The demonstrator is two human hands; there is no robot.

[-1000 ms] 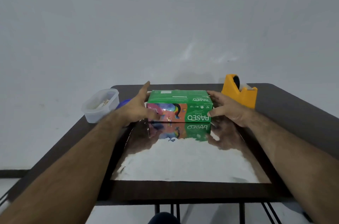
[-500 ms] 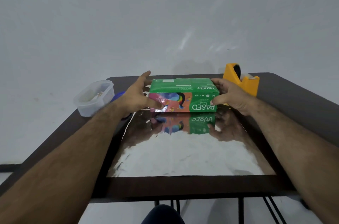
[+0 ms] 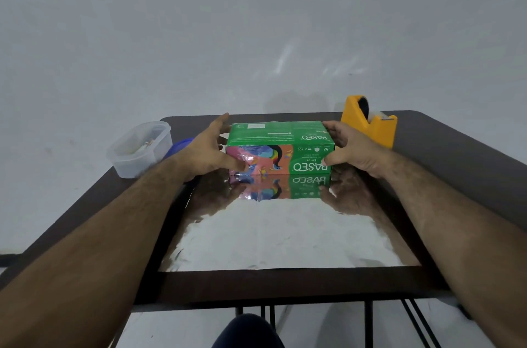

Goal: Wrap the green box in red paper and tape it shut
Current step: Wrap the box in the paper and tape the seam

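A green cardboard tissue box (image 3: 281, 148) with a multicoloured printed front sits on a shiny, mirror-like sheet of wrapping paper (image 3: 279, 233) spread flat over the middle of the dark brown counter (image 3: 456, 165). The box stands on the far part of the sheet, toward the counter's far edge, and its front face is reflected in the paper just before it. The sheet shows silver here, with no red side in view.

The left hand (image 3: 208, 152) holds the box's left end, its grip closed on it with the thumb pressed against the front face and the fingers reaching along the end toward the back. The right hand (image 3: 349, 152) clamps the right end likewise, thumb on the front, fingers curled over the top corner.

A yellow plastic tape dispenser (image 3: 369, 125) stands near the far right corner. A clear plastic tub (image 3: 139, 149) overhangs the left edge; beside it lies something blue (image 3: 179, 145), possibly its lid, mostly hidden by the left wrist.
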